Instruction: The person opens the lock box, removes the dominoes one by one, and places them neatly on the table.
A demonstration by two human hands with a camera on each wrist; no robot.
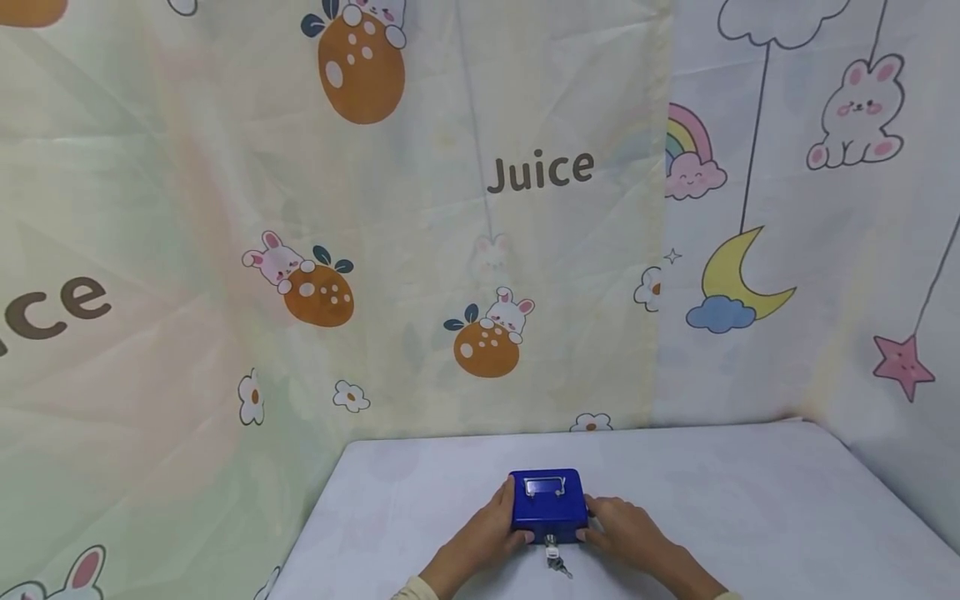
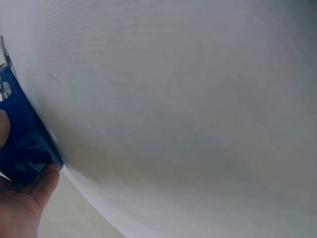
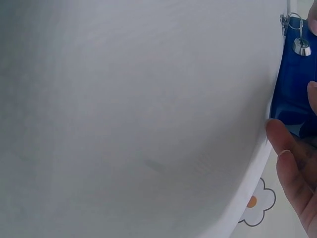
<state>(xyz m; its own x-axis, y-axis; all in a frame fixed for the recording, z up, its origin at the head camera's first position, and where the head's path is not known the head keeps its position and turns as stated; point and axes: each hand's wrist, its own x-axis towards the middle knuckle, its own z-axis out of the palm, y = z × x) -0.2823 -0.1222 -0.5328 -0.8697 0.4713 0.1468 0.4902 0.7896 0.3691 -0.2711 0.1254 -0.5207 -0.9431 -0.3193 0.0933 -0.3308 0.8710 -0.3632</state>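
Note:
A small blue metal cash box (image 1: pixel 547 512) sits on the white tabletop, its lid down and a silver carrying handle (image 1: pixel 544 485) on top. From the front lock hangs a ring of keys (image 1: pixel 557 563). My left hand (image 1: pixel 489 533) grips the box's left side, thumb at the front corner and fingers along the side. On the opposite side, my right hand (image 1: pixel 628 532) holds it likewise, thumb at the front right corner. Both wrist views catch only part of the blue box (image 2: pixel 27 134) at their edges; the right wrist view also shows the silver lock (image 3: pixel 301 47).
The white-covered table (image 1: pixel 420 475) spreads around the box. Behind it and at both sides hang cloth walls (image 1: pixel 420 208) printed with rabbits, oranges, flowers and a moon. The cloth meets the table's back edge.

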